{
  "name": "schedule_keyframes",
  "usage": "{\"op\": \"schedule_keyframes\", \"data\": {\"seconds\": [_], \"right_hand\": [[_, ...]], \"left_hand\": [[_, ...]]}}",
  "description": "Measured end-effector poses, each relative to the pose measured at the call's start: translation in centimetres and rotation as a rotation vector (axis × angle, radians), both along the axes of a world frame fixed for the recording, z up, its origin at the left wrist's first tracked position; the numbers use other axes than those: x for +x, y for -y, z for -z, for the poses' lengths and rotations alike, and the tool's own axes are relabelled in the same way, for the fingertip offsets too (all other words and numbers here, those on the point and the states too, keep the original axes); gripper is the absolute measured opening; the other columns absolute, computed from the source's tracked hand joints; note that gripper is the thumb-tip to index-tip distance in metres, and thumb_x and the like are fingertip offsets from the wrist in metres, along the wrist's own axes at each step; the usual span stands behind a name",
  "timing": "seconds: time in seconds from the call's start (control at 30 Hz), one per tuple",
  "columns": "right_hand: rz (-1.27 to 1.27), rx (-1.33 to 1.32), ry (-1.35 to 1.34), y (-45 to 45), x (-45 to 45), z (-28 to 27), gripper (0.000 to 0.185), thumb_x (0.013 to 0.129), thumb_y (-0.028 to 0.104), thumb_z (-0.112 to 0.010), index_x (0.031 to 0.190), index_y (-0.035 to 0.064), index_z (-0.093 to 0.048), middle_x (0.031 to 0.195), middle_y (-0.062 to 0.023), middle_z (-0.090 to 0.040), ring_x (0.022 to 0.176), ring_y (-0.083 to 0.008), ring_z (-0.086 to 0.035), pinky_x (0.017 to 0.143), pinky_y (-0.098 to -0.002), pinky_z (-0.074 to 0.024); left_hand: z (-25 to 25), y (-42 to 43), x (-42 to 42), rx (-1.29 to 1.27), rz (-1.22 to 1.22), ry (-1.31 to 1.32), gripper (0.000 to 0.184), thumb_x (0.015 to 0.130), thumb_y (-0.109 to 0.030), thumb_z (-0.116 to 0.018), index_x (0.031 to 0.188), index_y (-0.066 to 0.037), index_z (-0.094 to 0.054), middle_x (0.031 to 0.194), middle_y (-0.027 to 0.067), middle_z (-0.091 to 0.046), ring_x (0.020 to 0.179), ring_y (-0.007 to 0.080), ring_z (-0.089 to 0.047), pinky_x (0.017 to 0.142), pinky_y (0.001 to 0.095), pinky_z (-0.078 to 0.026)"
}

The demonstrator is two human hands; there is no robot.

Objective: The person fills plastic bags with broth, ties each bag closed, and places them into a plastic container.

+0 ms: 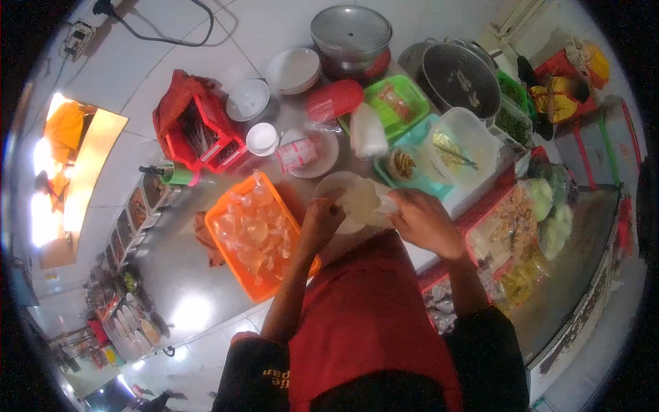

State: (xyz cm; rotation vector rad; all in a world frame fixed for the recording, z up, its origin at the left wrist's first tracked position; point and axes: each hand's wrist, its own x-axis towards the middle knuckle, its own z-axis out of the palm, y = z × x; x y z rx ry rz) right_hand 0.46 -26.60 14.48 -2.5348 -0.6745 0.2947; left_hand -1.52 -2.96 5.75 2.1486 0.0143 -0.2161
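Note:
My right hand [422, 220] is closed around the pale handle of a translucent plastic jug [374, 206], which is tilted to the left over a white bowl [331, 184]. Cloudy, pale liquid shows in the jug. My left hand [324, 221] is closed in a fist at the bowl's left side, close to the jug's mouth. What its fingers grip is hidden. Left of that hand stands an orange basket [218, 206] holding several knotted clear plastic bags [257, 230] filled with pale liquid.
Behind my hands are a plate with a red-and-white packet [296, 154], white bowls [248, 99], a red crate [199, 123], a green tray [419, 99] and a large pot [460, 75]. Food trays [504, 233] line the right. Another person [559, 96] is at upper right.

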Motion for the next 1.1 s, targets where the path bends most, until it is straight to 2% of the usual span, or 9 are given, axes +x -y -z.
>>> {"op": "schedule_keyframes", "data": {"seconds": [0.13, 0.33, 0.43, 0.6, 0.73, 0.8, 0.87, 1.03, 1.1], "right_hand": [[-0.026, 0.020, 0.024, 0.0, 0.2, 0.5, 0.032, 0.082, 0.016, -0.060, 0.109, 0.0005, -0.054, 0.097, -0.0231, -0.060, 0.090, -0.0412, -0.058, 0.080, -0.0480, -0.0467], [-0.039, 0.044, 0.047, -0.4, 0.3, -0.2, 0.030, 0.082, 0.016, -0.059, 0.106, 0.0000, -0.053, 0.095, -0.0225, -0.060, 0.090, -0.0408, -0.058, 0.079, -0.0492, -0.0462], [-0.043, 0.034, 0.026, -0.7, 0.4, -0.5, 0.027, 0.081, 0.015, -0.058, 0.102, -0.0010, -0.053, 0.094, -0.0214, -0.060, 0.089, -0.0402, -0.058, 0.079, -0.0507, -0.0457], [-0.050, -0.003, 0.008, -1.0, 0.7, -0.9, 0.026, 0.080, 0.014, -0.057, 0.100, -0.0010, -0.053, 0.089, -0.0216, -0.061, 0.087, -0.0407, -0.059, 0.077, -0.0504, -0.0466], [-0.051, 0.007, 0.039, -1.2, 0.7, -0.9, 0.025, 0.079, 0.013, -0.057, 0.099, -0.0014, -0.053, 0.090, -0.0218, -0.061, 0.086, -0.0406, -0.059, 0.076, -0.0504, -0.0471], [-0.042, -0.008, 0.056, -1.3, 0.7, -0.9, 0.024, 0.079, 0.013, -0.057, 0.098, -0.0016, -0.053, 0.089, -0.0217, -0.061, 0.085, -0.0407, -0.059, 0.076, -0.0503, -0.0473], [-0.051, 0.021, 0.042, -1.3, 0.9, -0.8, 0.024, 0.078, 0.012, -0.057, 0.097, -0.0018, -0.053, 0.089, -0.0219, -0.061, 0.085, -0.0410, -0.059, 0.075, -0.0504, -0.0475], [-0.060, 0.044, 0.008, -1.4, 1.2, -1.0, 0.023, 0.078, 0.011, -0.057, 0.096, -0.0018, -0.053, 0.088, -0.0222, -0.060, 0.084, -0.0416, -0.059, 0.074, -0.0505, -0.0477], [-0.067, 0.063, 0.019, -1.2, 1.2, -0.4, 0.023, 0.078, 0.011, -0.057, 0.096, -0.0014, -0.053, 0.087, -0.0222, -0.060, 0.084, -0.0417, -0.059, 0.074, -0.0506, -0.0477]], "left_hand": [[1.7, -0.3, 0.0, -0.070, -0.001, 0.160, 0.043, 0.074, -0.006, -0.061, 0.116, -0.003, -0.061, 0.077, 0.0228, -0.061, 0.060, 0.0287, -0.059, 0.062, 0.0389, -0.048], [0.9, -0.3, 0.2, -0.081, -0.014, 0.047, 0.044, 0.074, -0.005, -0.060, 0.118, -0.003, -0.061, 0.079, 0.0231, -0.062, 0.062, 0.0280, -0.060, 0.063, 0.0374, -0.048], [1.9, -0.9, 0.5, 0.132, 0.028, -0.129, 0.045, 0.075, -0.006, -0.059, 0.119, -0.005, -0.061, 0.074, 0.0231, -0.060, 0.060, 0.0277, -0.060, 0.062, 0.0366, -0.049], [0.7, -0.4, 0.3, -0.056, -0.040, 0.001, 0.022, 0.075, -0.010, -0.060, 0.093, 0.001, -0.066, 0.065, 0.0239, -0.056, 0.057, 0.0294, -0.059, 0.059, 0.0383, -0.048], [0.8, -1.1, 0.7, 0.117, 0.067, -0.066, 0.017, 0.073, -0.011, -0.061, 0.078, 0.005, -0.062, 0.063, 0.0238, -0.055, 0.057, 0.0294, -0.059, 0.058, 0.0386, -0.047], [2.3, -1.2, 0.6, 0.056, 0.049, -0.035, 0.033, 0.074, -0.003, -0.059, 0.106, 0.002, -0.059, 0.063, 0.0137, -0.057, 0.055, 0.0188, -0.052, 0.055, 0.0347, -0.045], [3.6, -1.5, 0.4, 0.037, 0.044, -0.044, 0.046, 0.074, 0.001, -0.058, 0.120, 0.001, -0.057, 0.065, 0.0095, -0.058, 0.056, 0.0138, -0.049, 0.053, 0.0327, -0.044], [0.9, -1.2, 0.6, 0.030, 0.096, -0.029, 0.047, 0.074, 0.001, -0.058, 0.122, 0.001, -0.056, 0.074, 0.0136, -0.062, 0.059, 0.0152, -0.052, 0.055, 0.0324, -0.045], [2.0, -1.3, 0.6, 0.033, 0.088, -0.031, 0.047, 0.074, 0.001, -0.058, 0.122, 0.002, -0.056, 0.075, 0.0143, -0.062, 0.058, 0.0154, -0.052, 0.054, 0.0325, -0.045]]}}
